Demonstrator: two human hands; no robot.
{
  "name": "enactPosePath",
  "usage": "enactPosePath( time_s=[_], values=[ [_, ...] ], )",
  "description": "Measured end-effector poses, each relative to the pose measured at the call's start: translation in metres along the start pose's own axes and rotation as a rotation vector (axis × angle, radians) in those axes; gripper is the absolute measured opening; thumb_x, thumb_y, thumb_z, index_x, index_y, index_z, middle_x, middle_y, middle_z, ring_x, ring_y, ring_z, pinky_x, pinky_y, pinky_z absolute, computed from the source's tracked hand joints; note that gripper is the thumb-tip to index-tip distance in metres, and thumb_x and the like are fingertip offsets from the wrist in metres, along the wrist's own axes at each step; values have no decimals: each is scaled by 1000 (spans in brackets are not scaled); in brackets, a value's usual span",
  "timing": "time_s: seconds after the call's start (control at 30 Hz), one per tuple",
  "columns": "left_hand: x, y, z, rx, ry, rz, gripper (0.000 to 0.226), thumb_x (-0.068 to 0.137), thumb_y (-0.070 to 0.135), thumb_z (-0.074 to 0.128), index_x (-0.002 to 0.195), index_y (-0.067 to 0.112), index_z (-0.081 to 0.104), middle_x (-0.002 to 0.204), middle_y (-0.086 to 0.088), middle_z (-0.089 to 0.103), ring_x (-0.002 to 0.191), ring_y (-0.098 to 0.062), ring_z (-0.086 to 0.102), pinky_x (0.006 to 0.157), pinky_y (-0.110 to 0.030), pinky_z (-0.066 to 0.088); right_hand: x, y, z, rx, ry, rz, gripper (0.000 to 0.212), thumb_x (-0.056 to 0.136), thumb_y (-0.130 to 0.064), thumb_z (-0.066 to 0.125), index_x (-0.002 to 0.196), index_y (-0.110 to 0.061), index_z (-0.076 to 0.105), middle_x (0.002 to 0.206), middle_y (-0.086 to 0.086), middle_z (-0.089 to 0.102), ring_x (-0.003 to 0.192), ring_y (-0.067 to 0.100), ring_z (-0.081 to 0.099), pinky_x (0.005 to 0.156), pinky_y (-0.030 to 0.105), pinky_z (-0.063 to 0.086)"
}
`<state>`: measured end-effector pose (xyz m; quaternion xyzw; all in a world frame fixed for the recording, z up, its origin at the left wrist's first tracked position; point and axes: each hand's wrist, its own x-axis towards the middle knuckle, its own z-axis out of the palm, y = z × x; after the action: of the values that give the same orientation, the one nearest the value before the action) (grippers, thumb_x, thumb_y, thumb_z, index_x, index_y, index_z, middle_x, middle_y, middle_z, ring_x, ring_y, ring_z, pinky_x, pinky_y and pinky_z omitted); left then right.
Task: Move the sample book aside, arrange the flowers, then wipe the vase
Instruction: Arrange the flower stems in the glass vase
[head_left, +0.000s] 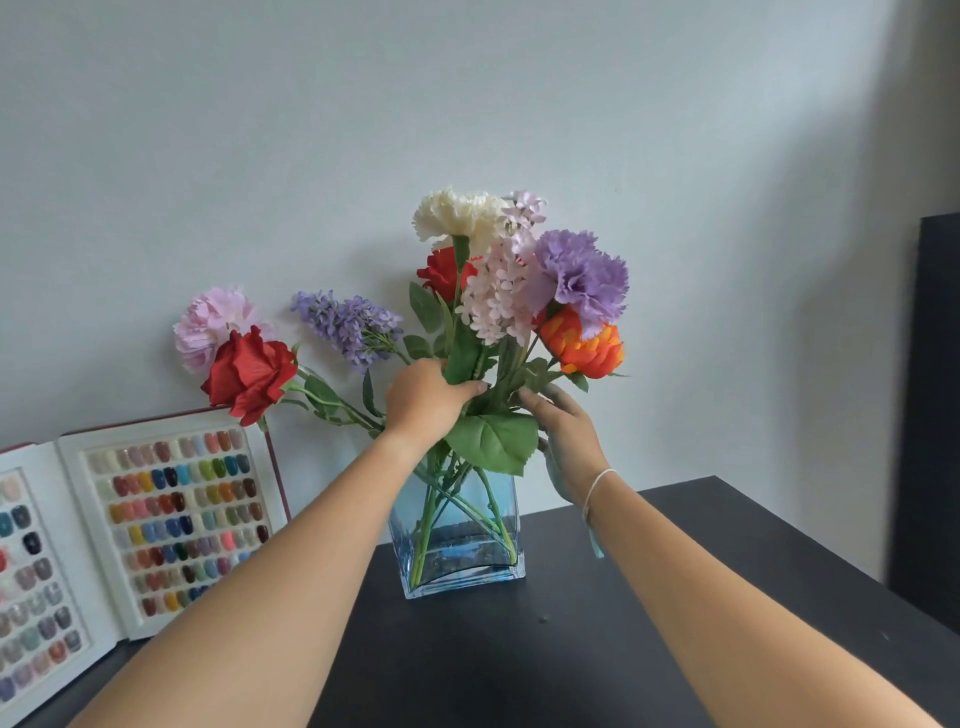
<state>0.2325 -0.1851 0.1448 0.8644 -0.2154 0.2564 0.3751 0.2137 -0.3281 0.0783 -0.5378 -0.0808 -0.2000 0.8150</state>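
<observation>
A clear blue glass vase (460, 540) stands on the dark table (519, 665) and holds a bunch of artificial flowers (519, 280). My left hand (426, 400) is closed around several stems just above the vase rim. My right hand (566, 431) rests with fingers spread against the stems and leaves on the right side. A red rose (249, 374), a pink bloom (213, 322) and a purple sprig (348, 327) lean out to the left. The open sample book (156, 525) with rows of coloured nail tips leans on the wall at the left.
A pale wall (467, 104) rises right behind the vase. A dark panel (935, 415) stands at the far right edge. The table's right edge runs diagonally past my right forearm.
</observation>
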Motion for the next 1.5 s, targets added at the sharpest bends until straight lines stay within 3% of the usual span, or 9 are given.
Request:
enactPosePath(
  time_s=[0.23, 0.47, 0.57, 0.7, 0.83, 1.03, 1.13, 1.3, 1.5],
  values=[
    [-2, -10, -5, -66, 2, -44, 14, 76, 27, 72, 78, 13, 70, 79, -8, 71, 78, -26, 65, 71, -39, 53, -15, 5, 1, 65, 122, -38, 12, 82, -14, 63, 83, -26, 62, 84, -7, 64, 68, 14, 50, 74, 29, 39],
    [-15, -24, -10, -50, -43, -24, 16, 81, 23, 66, 77, 8, 71, 78, -14, 72, 72, -28, 65, 64, -34, 49, -21, 6, -8, -98, 142, 22, 9, 84, -28, 62, 92, -24, 62, 92, -1, 69, 79, 18, 56, 76, 30, 43],
    [-22, -31, -15, -27, -25, 10, 21, 84, 19, 62, 77, 1, 71, 75, -12, 71, 61, -13, 55, 58, -23, 41, -18, 5, -3, -81, 129, 70, 8, 84, -28, 61, 91, -23, 61, 93, -1, 67, 79, 17, 55, 72, 28, 42],
    [-30, -33, -24, -25, 40, 50, 16, 84, 17, 63, 96, 12, 73, 95, 5, 69, 85, -2, 58, 68, 4, 34, -14, 7, 0, -64, 119, 127, 16, 84, -28, 61, 98, -22, 58, 103, 4, 62, 80, 15, 56, 76, 30, 41],
    [-33, -40, -36, 33, 74, 41, 17, 84, 17, 62, 98, 15, 72, 104, -5, 72, 94, -10, 61, 79, -17, 39, -20, 8, -14, -108, 82, 188, 45, 82, -27, 62, 125, -20, 49, 108, 0, 64, 87, 17, 56, 79, 31, 41],
    [-42, -36, -41, 276, 121, 232, 24, 83, 19, 62, 106, 19, 69, 102, -3, 68, 93, -25, 56, 77, -27, 37, -39, -2, -57, -71, 292, 90, 40, 86, -4, 51, 122, -22, 52, 108, 5, 64, 78, 16, 55, 73, 28, 44],
    [-51, -23, -37, 379, 56, 472, 33, 79, 23, 61, 111, 24, 66, 107, 1, 65, 99, -27, 53, 86, -36, 38, -47, -7, -65, -337, 408, -190, 48, 84, -1, 46, 120, -31, 49, 117, 1, 55, 81, 14, 52, 67, 20, 46],
    [-62, -13, -25, 583, -181, 577, 52, 73, 44, 54, 124, 35, 54, 121, 8, 57, 116, -20, 45, 96, -38, 26, -47, -11, -53, -898, 346, -493, 47, 80, -18, 62, 123, -32, 49, 121, -2, 50, 109, 20, 46, 97, 38, 35],
    [-65, -17, -20, 608, 40, 738, 38, 60, 0, 74, 92, 22, 74, 86, 7, 73, 80, -24, 64, 77, -36, 44, -39, -5, -50, -1152, 447, -542, 12, 83, -24, 63, 88, -21, 73, 91, 2, 70, 87, 30, 48, 79, 36, 25]
  ],
)
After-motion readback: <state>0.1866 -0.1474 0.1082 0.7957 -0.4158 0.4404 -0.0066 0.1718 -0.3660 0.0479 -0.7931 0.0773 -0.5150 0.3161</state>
